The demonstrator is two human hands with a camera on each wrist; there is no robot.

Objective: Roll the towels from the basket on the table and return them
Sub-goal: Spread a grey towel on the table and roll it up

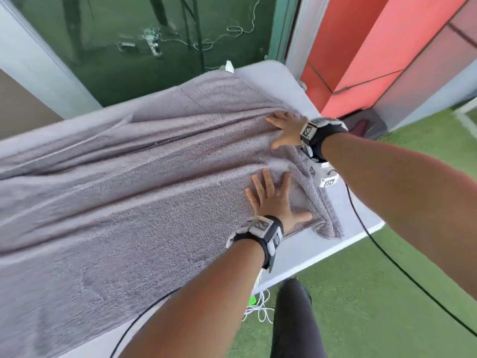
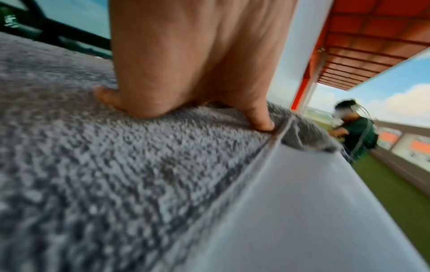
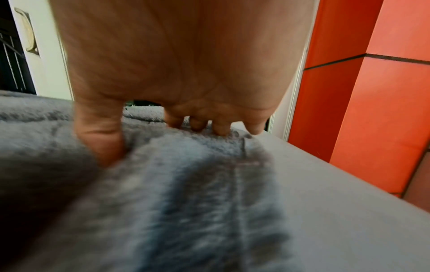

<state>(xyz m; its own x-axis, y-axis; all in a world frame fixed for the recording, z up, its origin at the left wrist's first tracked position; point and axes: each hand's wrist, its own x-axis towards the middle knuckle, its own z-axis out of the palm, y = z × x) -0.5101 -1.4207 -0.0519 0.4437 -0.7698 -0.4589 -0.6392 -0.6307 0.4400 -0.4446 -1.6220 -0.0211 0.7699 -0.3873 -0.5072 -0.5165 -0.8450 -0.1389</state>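
both my hands lie flat, fingers spread, gripping nothing: my left hand (image 1: 273, 202) and my right hand (image 1: 285, 127) press the right end of the grey towel (image 1: 134, 192), which lies spread lengthwise on the white desk (image 1: 296, 251). no roll is started, probably just smoothing. i see no basket here, so rolling and returning both remain.
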